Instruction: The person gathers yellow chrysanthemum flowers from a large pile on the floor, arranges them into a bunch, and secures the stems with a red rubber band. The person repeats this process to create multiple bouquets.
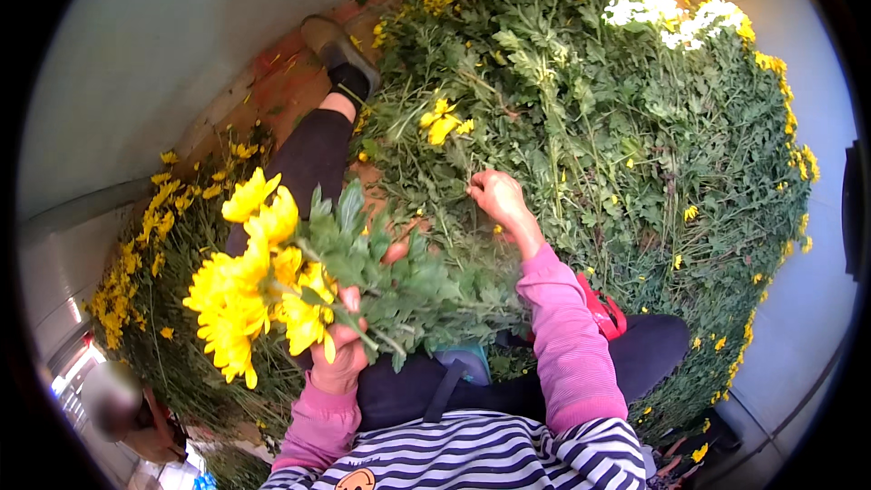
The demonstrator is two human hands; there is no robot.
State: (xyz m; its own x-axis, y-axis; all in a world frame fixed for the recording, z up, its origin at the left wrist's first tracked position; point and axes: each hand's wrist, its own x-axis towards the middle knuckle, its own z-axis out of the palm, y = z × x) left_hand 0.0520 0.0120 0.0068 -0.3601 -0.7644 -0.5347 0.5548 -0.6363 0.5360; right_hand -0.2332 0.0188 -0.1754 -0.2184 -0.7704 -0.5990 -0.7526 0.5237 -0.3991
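My left hand (340,356) is closed around a bunch of yellow chrysanthemums (231,295), their heads to the left and leafy green stems running to the right across my lap. Out ahead, my right hand (502,204) pinches the stem of a yellow chrysanthemum spray (442,122), whose blooms point away from me. Beneath that hand spreads a large heap of cut chrysanthemums (626,154), mostly stems and leaves on top. The exact grip of the left fingers is partly covered by petals and leaves.
White chrysanthemums (676,16) lie at the heap's far right. Another pile of yellow blooms (136,263) is on the left, with a person (118,408) beyond. My outstretched leg (313,150) lies between the piles. A red strap (601,308) is beside my right forearm. Walls flank both sides.
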